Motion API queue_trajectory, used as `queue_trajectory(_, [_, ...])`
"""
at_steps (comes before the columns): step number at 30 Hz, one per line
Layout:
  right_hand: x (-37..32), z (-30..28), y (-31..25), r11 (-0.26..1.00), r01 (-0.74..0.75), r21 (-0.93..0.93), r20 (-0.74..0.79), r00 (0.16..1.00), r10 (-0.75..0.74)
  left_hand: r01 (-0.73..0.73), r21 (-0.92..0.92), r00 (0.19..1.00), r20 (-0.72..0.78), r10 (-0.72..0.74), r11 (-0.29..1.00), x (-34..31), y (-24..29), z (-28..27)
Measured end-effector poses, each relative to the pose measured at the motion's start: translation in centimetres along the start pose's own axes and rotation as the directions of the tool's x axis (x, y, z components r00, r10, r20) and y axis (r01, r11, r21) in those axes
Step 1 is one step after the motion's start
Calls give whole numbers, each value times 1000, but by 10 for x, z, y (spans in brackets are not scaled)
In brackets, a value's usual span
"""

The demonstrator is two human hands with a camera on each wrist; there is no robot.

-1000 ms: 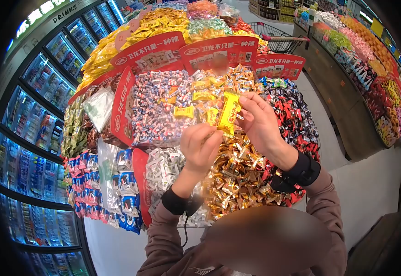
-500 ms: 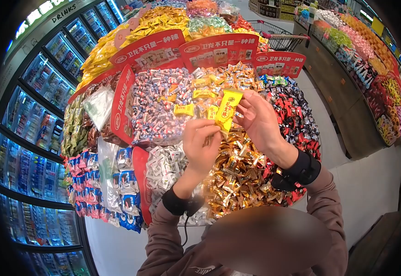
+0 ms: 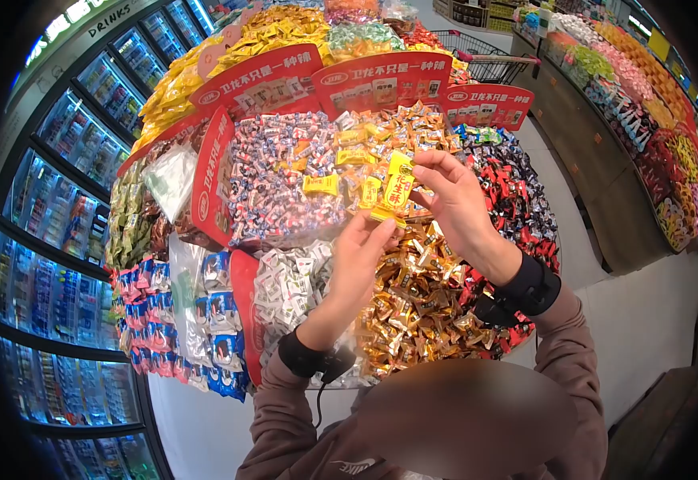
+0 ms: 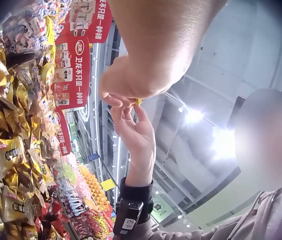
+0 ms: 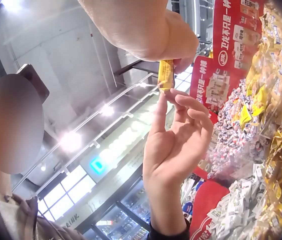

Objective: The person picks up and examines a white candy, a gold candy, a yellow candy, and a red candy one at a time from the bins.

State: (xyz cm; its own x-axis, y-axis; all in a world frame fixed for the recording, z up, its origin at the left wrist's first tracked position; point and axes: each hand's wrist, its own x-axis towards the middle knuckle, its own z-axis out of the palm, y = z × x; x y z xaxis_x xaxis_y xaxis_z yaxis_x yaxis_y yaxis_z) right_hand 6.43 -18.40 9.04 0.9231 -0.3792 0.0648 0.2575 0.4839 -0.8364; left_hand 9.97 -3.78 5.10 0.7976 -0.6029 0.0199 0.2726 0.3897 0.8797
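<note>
Above the candy display I hold a small yellow wrapped candy point(image 3: 398, 187) with Chinese lettering on its face. My left hand point(image 3: 355, 260) pinches its lower end between thumb and forefinger. At the upper end, the fingertips of my right hand point(image 3: 459, 206) grip the wrapper. From the right wrist view, the yellow candy point(image 5: 165, 75) spans between both hands' fingertips, the left hand point(image 5: 178, 145) below it. In the left wrist view the candy is mostly hidden behind my left hand point(image 4: 131, 77). Gold-wrapped candies point(image 3: 421, 312) lie beneath my hands.
White packets point(image 3: 286, 280) and blue-and-white wrapped candies point(image 3: 273, 196) fill sections to the left, with dark and red ones point(image 3: 517, 200) at right. Red sign boards point(image 3: 381, 86) stand behind. A shopping cart point(image 3: 489, 60) is at the far side; drink fridges point(image 3: 69, 208) line the left.
The candy has turned a little in my fingers, its lower end now tipping toward my left hand. My left thumb and forefinger have shifted onto that end, and my right fingers have moved slightly.
</note>
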Motion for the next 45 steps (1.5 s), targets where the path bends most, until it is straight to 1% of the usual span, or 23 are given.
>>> queue_trajectory(2, [-1, 0, 0, 1000, -6, -10, -12, 1000, 6, -1, 22, 999, 34, 0, 1000, 0, -3, -3])
queue_trajectory(8, [-1, 3, -1, 1000, 23, -2, -30, 999, -23, -5, 24, 1000, 27, 4, 1000, 2, -5, -3])
queue_trajectory(11, [1, -3, 2, 997, 52, -64, -33, 998, -54, -34, 53, 999, 17, 33, 998, 4, -8, -4])
queue_trajectory(14, [1, -4, 3, 993, 64, -103, -54, 996, -70, -77, 57, 996, -39, 80, 995, 4, -11, -2])
queue_trajectory(17, [1, -7, 5, 977, 106, -183, -37, 993, -115, -66, 98, 997, -20, 68, 993, 3, -12, -5])
queue_trajectory(20, [-5, -4, 3, 974, 48, -223, -44, 997, -59, -87, 158, 995, -25, 92, 984, 3, -21, -14])
queue_trajectory(23, [-10, -14, 3, 973, -52, -225, 55, 996, 66, -116, 211, 992, -27, 124, 971, -3, -21, -13])
queue_trajectory(24, [-14, -12, 1, 964, -78, -254, 22, 996, 86, -137, 194, 989, -31, 146, 971, -5, -22, -13])
queue_trajectory(27, [-23, -14, 1, 974, -70, -216, 19, 997, 75, -162, 246, 985, -22, 173, 956, -12, -22, -12])
queue_trajectory(31, [-33, -18, -1, 974, -80, -213, 7, 996, 84, -169, 222, 983, -30, 180, 960, -21, -22, -7])
queue_trajectory(34, [-38, -24, 2, 983, -75, -170, -19, 997, 72, -135, 145, 990, -30, 141, 980, -29, -23, -2])
queue_trajectory(38, [-46, -30, 4, 986, -105, -127, -41, 994, 101, -113, 94, 992, -40, 117, 989, -35, -27, 3])
queue_trajectory(44, [-61, -44, 7, 987, -153, 40, -62, 986, 156, -68, 75, 997, -26, 70, 995, -40, -35, 10])
queue_trajectory(45, [-62, -47, 7, 984, -166, 68, -64, 983, 171, -42, 73, 999, -10, 43, 996, -39, -35, 12])
